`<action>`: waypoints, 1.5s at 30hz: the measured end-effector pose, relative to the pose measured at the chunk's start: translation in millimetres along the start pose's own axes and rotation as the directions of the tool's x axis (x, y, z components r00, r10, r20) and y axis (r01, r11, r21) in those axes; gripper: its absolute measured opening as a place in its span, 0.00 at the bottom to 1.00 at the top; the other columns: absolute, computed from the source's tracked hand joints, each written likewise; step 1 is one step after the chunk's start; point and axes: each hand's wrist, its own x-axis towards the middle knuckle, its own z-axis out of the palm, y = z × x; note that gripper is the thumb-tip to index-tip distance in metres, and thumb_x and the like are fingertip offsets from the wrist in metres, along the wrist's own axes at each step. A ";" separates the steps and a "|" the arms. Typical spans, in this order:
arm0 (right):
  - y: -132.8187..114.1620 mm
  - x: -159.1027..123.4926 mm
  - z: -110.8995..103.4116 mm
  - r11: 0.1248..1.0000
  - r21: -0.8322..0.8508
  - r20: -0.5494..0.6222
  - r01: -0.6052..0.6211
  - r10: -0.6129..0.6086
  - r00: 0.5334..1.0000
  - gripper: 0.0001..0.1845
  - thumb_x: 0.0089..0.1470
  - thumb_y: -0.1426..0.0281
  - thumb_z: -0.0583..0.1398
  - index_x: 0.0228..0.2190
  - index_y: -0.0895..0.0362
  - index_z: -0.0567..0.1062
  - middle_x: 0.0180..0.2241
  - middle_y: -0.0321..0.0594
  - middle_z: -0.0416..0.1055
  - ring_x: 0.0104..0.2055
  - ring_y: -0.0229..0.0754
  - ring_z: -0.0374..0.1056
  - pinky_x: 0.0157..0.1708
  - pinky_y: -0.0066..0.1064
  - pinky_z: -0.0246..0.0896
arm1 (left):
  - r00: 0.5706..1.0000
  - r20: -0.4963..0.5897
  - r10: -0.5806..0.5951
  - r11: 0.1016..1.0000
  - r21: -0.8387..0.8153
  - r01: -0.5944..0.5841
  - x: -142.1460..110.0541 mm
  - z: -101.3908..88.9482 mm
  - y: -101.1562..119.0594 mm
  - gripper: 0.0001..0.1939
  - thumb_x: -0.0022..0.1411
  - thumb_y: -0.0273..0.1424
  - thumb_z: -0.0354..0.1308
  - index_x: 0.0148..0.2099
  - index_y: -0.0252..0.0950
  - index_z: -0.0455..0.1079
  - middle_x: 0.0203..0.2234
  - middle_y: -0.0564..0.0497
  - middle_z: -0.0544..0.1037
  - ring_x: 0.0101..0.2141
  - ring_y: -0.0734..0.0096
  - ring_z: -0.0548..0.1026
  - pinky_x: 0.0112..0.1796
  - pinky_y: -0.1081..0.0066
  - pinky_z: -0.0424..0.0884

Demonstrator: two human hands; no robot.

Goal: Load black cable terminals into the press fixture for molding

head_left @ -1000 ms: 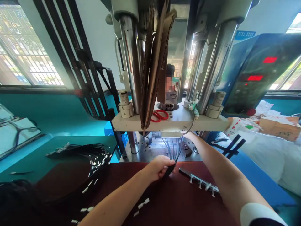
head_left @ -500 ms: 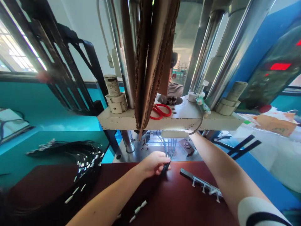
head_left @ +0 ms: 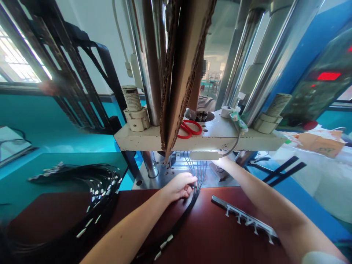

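A bundle of thin dark cables [head_left: 189,207] with white tags comes up from the bench and fans out under the press plate. My left hand [head_left: 180,186] is at the bundle, fingers curled and the thumb against the cables; how firmly it grips is hard to see. Under the plate, my right hand [head_left: 221,161] reaches in near the cable ends, its fingers hidden by the plate and the pale bar-shaped part [head_left: 205,156]. The cable ends meet the lit metal mould area [head_left: 178,160], blurred by glare. Right of the bundle lies a dark strip with pale T-shaped moulded pieces [head_left: 244,217].
Red-handled scissors [head_left: 189,129] rest on the press plate [head_left: 231,143] beside upright cardboard [head_left: 183,77]. More tagged cables [head_left: 101,183] lie on the left. Steel columns stand either side. A metal block [head_left: 220,171] is by my right forearm. A person is partly visible behind the press.
My left hand has shifted slightly left and up, and its grip looks looser. The cables now spread to its right. My right hand has drawn slightly left under the plate.
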 end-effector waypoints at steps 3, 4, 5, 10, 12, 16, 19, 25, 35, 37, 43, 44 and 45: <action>-9.9 -28.4 0.8 0.990 -0.032 -0.008 0.139 -0.140 0.990 0.17 0.50 0.80 0.55 0.42 0.59 0.73 0.41 0.46 0.71 0.44 0.46 0.66 0.44 0.37 0.60 | 0.985 -0.143 0.093 0.990 -0.091 -0.107 15.4 -5.0 6.1 0.10 0.52 0.34 0.57 0.32 0.33 0.61 0.24 0.54 0.69 0.12 0.85 0.59 0.13 0.79 0.53; -14.7 -36.0 1.7 0.976 -0.059 -0.040 0.211 -0.214 0.976 0.18 0.50 0.79 0.54 0.43 0.59 0.72 0.41 0.47 0.71 0.45 0.46 0.65 0.45 0.37 0.59 | 0.974 -0.197 0.115 0.985 -0.107 -0.137 20.5 -5.0 9.3 0.09 0.53 0.33 0.56 0.32 0.33 0.61 0.24 0.54 0.69 0.12 0.86 0.58 0.13 0.79 0.52; -19.5 -41.8 3.0 0.957 -0.094 -0.081 0.276 -0.283 0.956 0.17 0.51 0.78 0.53 0.43 0.59 0.72 0.40 0.47 0.72 0.44 0.47 0.65 0.45 0.38 0.58 | 0.961 -0.244 0.128 0.981 -0.112 -0.159 25.1 -4.5 12.7 0.08 0.54 0.32 0.55 0.31 0.33 0.60 0.23 0.55 0.68 0.12 0.86 0.58 0.13 0.79 0.51; -30.8 -46.0 14.3 0.912 -0.209 -0.210 0.353 -0.394 0.895 0.14 0.58 0.77 0.48 0.37 0.62 0.73 0.35 0.48 0.72 0.39 0.46 0.66 0.42 0.38 0.60 | 0.923 -0.359 0.136 0.985 -0.052 -0.165 34.0 -4.0 23.3 0.07 0.56 0.29 0.54 0.29 0.31 0.60 0.18 0.56 0.65 0.11 0.85 0.58 0.13 0.80 0.50; -28.4 -44.2 17.1 0.910 -0.211 -0.214 0.357 -0.400 0.891 0.14 0.58 0.77 0.48 0.37 0.62 0.73 0.36 0.48 0.72 0.40 0.46 0.66 0.42 0.37 0.59 | 0.915 -0.379 0.136 0.988 -0.015 -0.153 32.0 -6.0 24.5 0.06 0.55 0.28 0.54 0.29 0.30 0.61 0.20 0.53 0.68 0.11 0.85 0.59 0.13 0.79 0.51; -22.5 -46.2 16.0 0.911 -0.205 -0.219 0.358 -0.399 0.891 0.11 0.57 0.77 0.51 0.36 0.62 0.73 0.36 0.46 0.72 0.39 0.45 0.66 0.43 0.36 0.59 | 0.907 -0.399 0.135 0.991 0.059 -0.122 29.2 -7.9 25.7 0.05 0.54 0.28 0.54 0.30 0.30 0.62 0.23 0.51 0.70 0.12 0.85 0.61 0.14 0.79 0.53; -21.4 -48.5 12.6 0.915 -0.194 -0.212 0.353 -0.391 0.896 0.11 0.57 0.76 0.51 0.34 0.62 0.73 0.33 0.45 0.72 0.37 0.45 0.66 0.42 0.35 0.59 | 0.896 -0.415 0.157 0.983 0.150 -0.103 30.4 -7.6 25.5 0.07 0.55 0.30 0.53 0.30 0.30 0.63 0.23 0.50 0.70 0.14 0.83 0.62 0.15 0.78 0.55; -18.9 -50.6 13.7 0.921 -0.168 -0.183 0.352 -0.380 0.907 0.13 0.56 0.78 0.50 0.40 0.61 0.72 0.38 0.45 0.71 0.42 0.46 0.64 0.45 0.35 0.57 | 0.713 -0.504 0.487 0.834 0.511 -0.208 21.4 -14.3 23.1 0.09 0.56 0.32 0.53 0.39 0.34 0.66 0.40 0.43 0.71 0.39 0.62 0.71 0.36 0.66 0.67; -14.1 -51.7 19.8 0.943 -0.122 -0.166 0.310 -0.328 0.930 0.18 0.55 0.75 0.48 0.46 0.66 0.68 0.43 0.52 0.69 0.43 0.48 0.64 0.43 0.39 0.59 | 0.689 0.358 0.630 -0.149 0.927 -0.345 24.9 -0.4 12.1 0.29 0.61 0.44 0.46 0.58 0.33 0.57 0.55 0.40 0.63 0.55 0.57 0.59 0.54 0.59 0.51; -15.1 -51.0 17.7 0.941 -0.121 -0.145 0.316 -0.332 0.932 0.19 0.55 0.75 0.48 0.47 0.66 0.68 0.44 0.53 0.68 0.43 0.48 0.64 0.43 0.39 0.58 | 0.692 0.348 0.632 -0.145 0.931 -0.335 27.1 1.4 13.3 0.29 0.60 0.45 0.46 0.58 0.33 0.57 0.54 0.41 0.64 0.55 0.57 0.59 0.53 0.60 0.52; -8.7 -40.0 5.6 0.961 -0.002 -0.062 0.275 -0.275 0.960 0.21 0.46 0.79 0.52 0.44 0.63 0.71 0.45 0.50 0.70 0.46 0.47 0.64 0.47 0.36 0.57 | 0.692 0.317 0.648 -0.109 0.938 -0.328 26.5 0.8 22.3 0.27 0.59 0.44 0.49 0.57 0.37 0.60 0.52 0.42 0.67 0.53 0.56 0.61 0.51 0.60 0.55; -5.2 -35.2 4.2 0.971 0.018 -0.058 0.239 -0.237 0.970 0.22 0.44 0.80 0.53 0.43 0.62 0.72 0.44 0.48 0.71 0.45 0.46 0.65 0.46 0.35 0.58 | 0.689 0.276 0.671 -0.075 0.949 -0.307 27.4 -2.0 25.7 0.26 0.58 0.43 0.50 0.56 0.38 0.61 0.51 0.43 0.68 0.52 0.56 0.63 0.51 0.60 0.56; -1.4 -29.7 3.3 0.980 0.028 -0.064 0.196 -0.194 0.979 0.22 0.43 0.81 0.53 0.42 0.61 0.73 0.42 0.47 0.72 0.44 0.45 0.66 0.45 0.34 0.59 | 0.686 0.196 0.701 -0.014 0.965 -0.262 28.7 -6.2 30.0 0.24 0.58 0.42 0.51 0.55 0.39 0.63 0.49 0.43 0.69 0.50 0.56 0.65 0.51 0.61 0.56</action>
